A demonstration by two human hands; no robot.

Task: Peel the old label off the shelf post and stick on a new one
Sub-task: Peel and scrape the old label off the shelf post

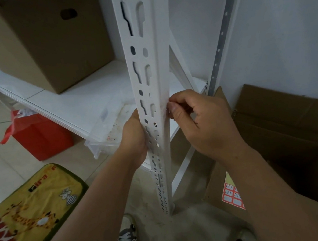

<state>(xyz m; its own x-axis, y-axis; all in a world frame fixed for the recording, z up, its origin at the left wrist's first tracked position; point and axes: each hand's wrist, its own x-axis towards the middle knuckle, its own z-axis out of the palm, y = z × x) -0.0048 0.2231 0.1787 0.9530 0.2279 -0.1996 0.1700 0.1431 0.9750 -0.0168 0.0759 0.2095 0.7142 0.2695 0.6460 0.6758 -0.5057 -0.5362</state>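
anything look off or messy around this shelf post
The clear plastic tray on the white shelf board overhangs the front edge and has reddish stains inside. The grey floor around the base of the white slotted metal shelf post looks dusty and scuffed. The post itself looks straight and undamaged.

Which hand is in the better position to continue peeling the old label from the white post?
The right hand, I judge. Its fingertips already work at the edge of the white slotted metal shelf post, while the left hand grips the post lower down, apparently steadying it.
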